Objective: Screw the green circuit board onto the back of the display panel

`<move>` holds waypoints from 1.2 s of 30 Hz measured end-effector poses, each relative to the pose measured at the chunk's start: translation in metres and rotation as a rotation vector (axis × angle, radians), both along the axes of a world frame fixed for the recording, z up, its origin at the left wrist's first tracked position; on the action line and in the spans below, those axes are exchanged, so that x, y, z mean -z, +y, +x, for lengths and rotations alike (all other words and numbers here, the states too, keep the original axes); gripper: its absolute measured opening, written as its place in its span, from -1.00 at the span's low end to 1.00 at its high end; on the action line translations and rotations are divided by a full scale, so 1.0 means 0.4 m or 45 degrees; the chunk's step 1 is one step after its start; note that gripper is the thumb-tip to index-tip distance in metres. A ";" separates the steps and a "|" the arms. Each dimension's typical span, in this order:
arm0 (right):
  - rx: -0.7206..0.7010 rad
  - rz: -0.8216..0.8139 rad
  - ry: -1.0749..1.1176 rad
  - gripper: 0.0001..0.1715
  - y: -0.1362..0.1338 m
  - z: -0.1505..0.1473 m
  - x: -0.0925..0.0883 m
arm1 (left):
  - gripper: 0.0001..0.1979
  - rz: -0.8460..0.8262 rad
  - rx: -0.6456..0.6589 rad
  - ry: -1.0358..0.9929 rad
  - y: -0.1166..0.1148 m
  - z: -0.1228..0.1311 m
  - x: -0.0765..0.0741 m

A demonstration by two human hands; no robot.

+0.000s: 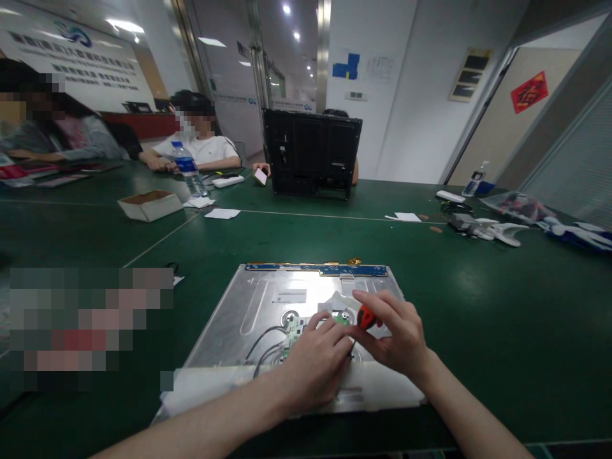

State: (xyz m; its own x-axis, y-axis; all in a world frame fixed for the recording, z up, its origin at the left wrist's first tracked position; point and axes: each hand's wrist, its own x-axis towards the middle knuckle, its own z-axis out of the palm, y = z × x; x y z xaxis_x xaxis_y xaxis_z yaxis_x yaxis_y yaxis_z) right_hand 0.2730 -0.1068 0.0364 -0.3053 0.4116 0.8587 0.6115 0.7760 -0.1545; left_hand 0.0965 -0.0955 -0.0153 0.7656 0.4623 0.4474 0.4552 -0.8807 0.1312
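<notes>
Here, our right hand (399, 335) holds a red and black screwdriver (366, 317) between thumb and fingers, and its thin shaft points down at the panel. Our left hand (318, 357) lies with bent fingers over a small green board (294, 328); we cannot tell if it pinches anything. The green board sits on a big, flat, shiny metal panel (224, 338), right under our hands. Dark wires (261, 338) run from the board toward eight o'clock. A long blue strip (315, 269) lines the panel's twelve o'clock edge, and a whitish sheet (382, 390) covers its six o'clock side. The panel lies on a green table (478, 306). Farther off, we see an open box (150, 209) at ten o'clock, a water bottle (189, 167) at eleven, and a black screen back (313, 153) standing at twelve.
</notes>
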 end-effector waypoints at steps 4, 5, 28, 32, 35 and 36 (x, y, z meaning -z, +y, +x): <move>0.000 0.005 0.029 -0.51 -0.002 -0.004 0.001 | -0.83 -0.016 -0.003 0.038 0.001 0.000 0.000; -0.008 0.009 0.058 -0.51 -0.003 -0.005 0.002 | -0.83 -0.018 -0.008 0.050 0.001 0.000 0.000; -0.058 0.020 0.084 -0.54 -0.011 0.001 -0.009 | -0.90 -0.007 -0.012 0.102 0.002 0.002 0.002; -0.046 0.039 0.113 -0.60 -0.008 0.001 -0.002 | -0.87 -0.025 -0.011 0.101 0.001 0.001 -0.003; 0.015 0.079 0.165 -0.65 -0.008 0.000 0.005 | -0.83 -0.041 -0.001 0.096 0.001 0.000 -0.005; 0.027 0.080 0.165 -0.65 -0.009 -0.001 0.005 | -0.83 -0.040 0.000 0.100 0.001 0.000 -0.006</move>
